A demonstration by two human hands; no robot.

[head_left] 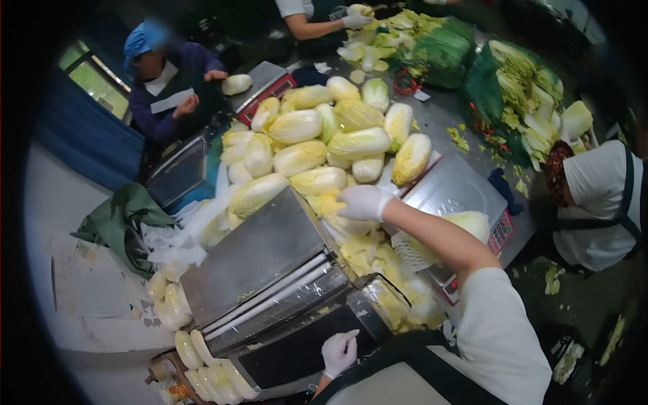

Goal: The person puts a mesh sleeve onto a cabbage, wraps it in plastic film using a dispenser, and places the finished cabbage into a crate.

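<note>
My right hand point(364, 202), in a white glove, reaches across to the front of a cabbage pile. Its fingers are bent against a yellow napa cabbage point(327, 204), which the hand and neighbouring leaves partly hide. Low in the view, my left hand point(339, 352), also gloved, hovers over the dark plate point(290, 347) of a film-wrapping machine point(250, 253). Its fingers are loosely curled with one stretched out, and nothing shows in them. Many napa cabbages point(297, 126) lie heaped beyond the machine. A netted, pale cabbage point(466, 226) rests under my right forearm on a scale point(449, 189).
Loose leaves point(385, 270) fill the gap right of the machine. Wrapped cabbages point(219, 381) line its left side. A co-worker point(169, 88) stands behind another scale point(266, 91); other people work at the back and right. Green net sacks point(442, 54) hold more cabbage.
</note>
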